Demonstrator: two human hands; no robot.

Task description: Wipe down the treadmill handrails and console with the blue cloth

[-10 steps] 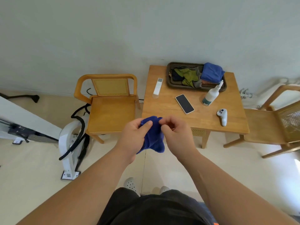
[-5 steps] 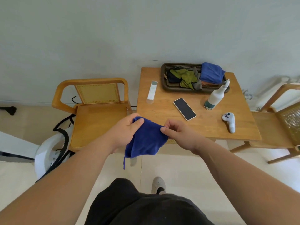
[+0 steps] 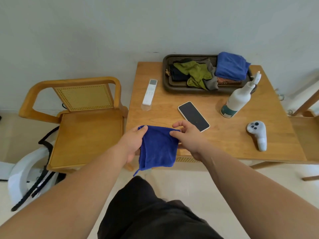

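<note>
A blue cloth hangs folded between my hands, just above the near edge of the wooden table. My left hand pinches its top left corner and my right hand pinches its top right corner. A small loop dangles from the cloth's bottom left. Part of the white treadmill frame with black straps shows at the lower left; its handrails and console are out of view.
On the table lie a dark tray of cloths, a white remote, a phone, a white spray bottle and a grey controller. A wooden chair stands left of the table, another at the far right.
My hands have spread apart and opened the bunched cloth into a flat hanging fold. The view has shifted closer to the table, and the treadmill frame has slid toward the left edge.
</note>
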